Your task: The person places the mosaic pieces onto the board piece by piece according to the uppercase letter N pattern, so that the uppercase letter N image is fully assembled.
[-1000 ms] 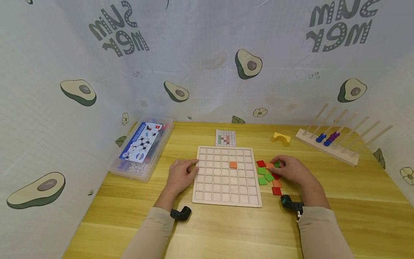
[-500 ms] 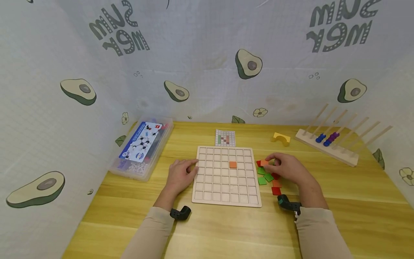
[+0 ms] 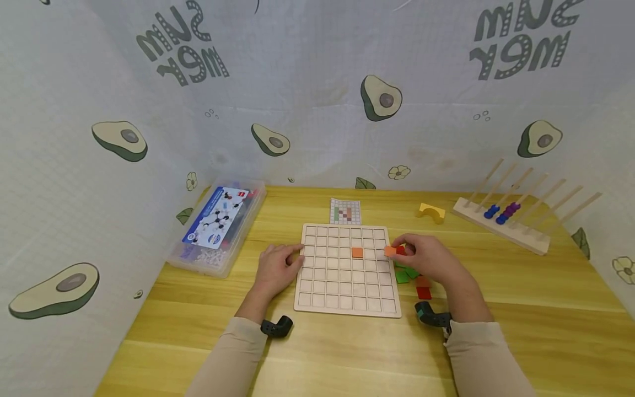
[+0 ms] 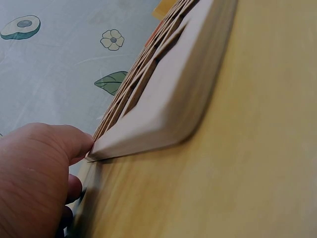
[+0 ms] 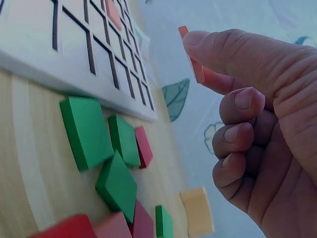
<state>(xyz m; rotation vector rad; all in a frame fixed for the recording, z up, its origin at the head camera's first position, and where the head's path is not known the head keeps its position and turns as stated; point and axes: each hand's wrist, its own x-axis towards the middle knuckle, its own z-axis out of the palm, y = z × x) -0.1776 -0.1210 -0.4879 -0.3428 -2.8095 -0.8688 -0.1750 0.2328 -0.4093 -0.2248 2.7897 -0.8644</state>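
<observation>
My right hand pinches an orange square tile between thumb and forefinger, above the right edge of the wooden grid board. In the right wrist view that tile is seen edge-on, with the other fingers curled below. Another orange tile lies in a cell of the board, right of centre in an upper row. On the board's left edge rest the thumb and forefinger of my left hand. Loose green tiles and red tiles lie beside the board, partly hidden by my right hand.
Behind the board lies a printed pattern card. A clear plastic box stands at the left. At the back right are a yellow arch block and a wooden peg rack with beads.
The right hand has picked up an orange tile from the loose pile and moved it left, to the board's right edge. My left hand has stayed at the board's left edge.
</observation>
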